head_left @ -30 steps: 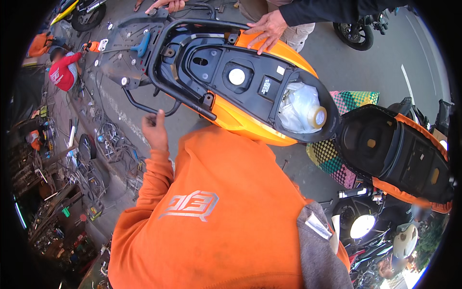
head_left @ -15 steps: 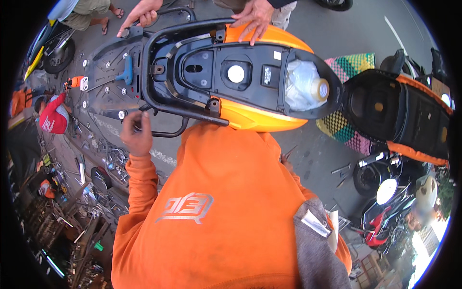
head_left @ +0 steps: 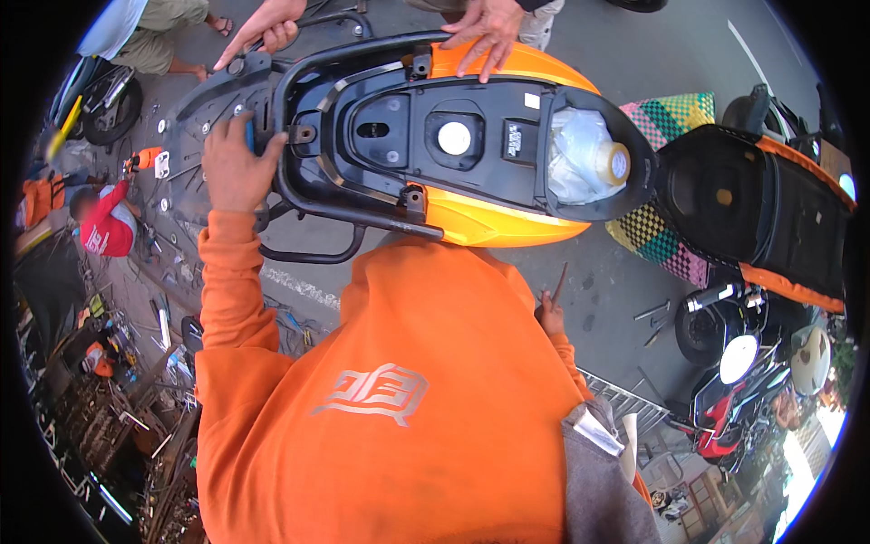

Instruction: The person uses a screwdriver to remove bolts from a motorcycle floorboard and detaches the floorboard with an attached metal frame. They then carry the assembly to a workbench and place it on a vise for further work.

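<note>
Roughly at 10 o'clock, a blue handle (head_left: 250, 133) lay on a dark metal rack (head_left: 195, 109) dotted with pale round bolts. The left hand (head_left: 237, 168) rested over it, back upward, thumb spread away from the fingers toward a black tubular frame (head_left: 385, 221); whether the fingers had closed on the handle, I could not tell. At 12 o'clock the frame wrapped the rear of a black motorcycle body (head_left: 494, 104) with orange panels (head_left: 498, 218) along both edges and a round white cap (head_left: 453, 139) in its middle. A white plastic bag (head_left: 575, 150) sat in the hollow toward 2 o'clock. Near 4 o'clock the right hand (head_left: 550, 317) was curled around a thin rod (head_left: 560, 281), which pointed upward. A co-worker's hand (head_left: 485, 36) lay flat on the far orange panel at 12 o'clock, while another outside hand (head_left: 263, 29) stretched a finger toward the rack at 11. Farther out, an upturned black shell (head_left: 716, 186) stood at 3 o'clock, beside a chequered mat (head_left: 684, 107), and a person in red (head_left: 107, 227) crouched at 9.
</note>
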The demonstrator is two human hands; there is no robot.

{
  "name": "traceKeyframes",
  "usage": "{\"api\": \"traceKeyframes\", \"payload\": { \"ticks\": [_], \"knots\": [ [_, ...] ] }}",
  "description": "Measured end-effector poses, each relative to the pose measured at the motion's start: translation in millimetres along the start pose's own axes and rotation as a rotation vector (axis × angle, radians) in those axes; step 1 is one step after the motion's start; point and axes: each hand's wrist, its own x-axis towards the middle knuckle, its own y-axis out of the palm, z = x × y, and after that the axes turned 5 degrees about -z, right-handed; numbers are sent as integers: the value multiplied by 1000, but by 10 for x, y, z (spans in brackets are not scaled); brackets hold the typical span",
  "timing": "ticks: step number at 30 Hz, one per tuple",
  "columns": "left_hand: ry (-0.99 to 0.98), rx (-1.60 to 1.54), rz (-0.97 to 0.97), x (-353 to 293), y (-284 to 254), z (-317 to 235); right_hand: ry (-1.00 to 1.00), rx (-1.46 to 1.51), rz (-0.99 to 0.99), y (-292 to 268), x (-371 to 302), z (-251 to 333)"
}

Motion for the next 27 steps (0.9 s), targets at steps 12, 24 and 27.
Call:
{"api": "traceKeyframes", "payload": {
  "ticks": [12, 24, 27],
  "knots": [
    [42, -331, 25, -259, -32, -331, 108, 66, -86, -271, -502, 464],
    [-214, -909, 307, -643, -145, -437, 214, -199, -127, -184, -594, 235],
    [-267, -819, 267, -594, -219, -355, 160, -273, -74, -170, -534, 332]
  ]
}}
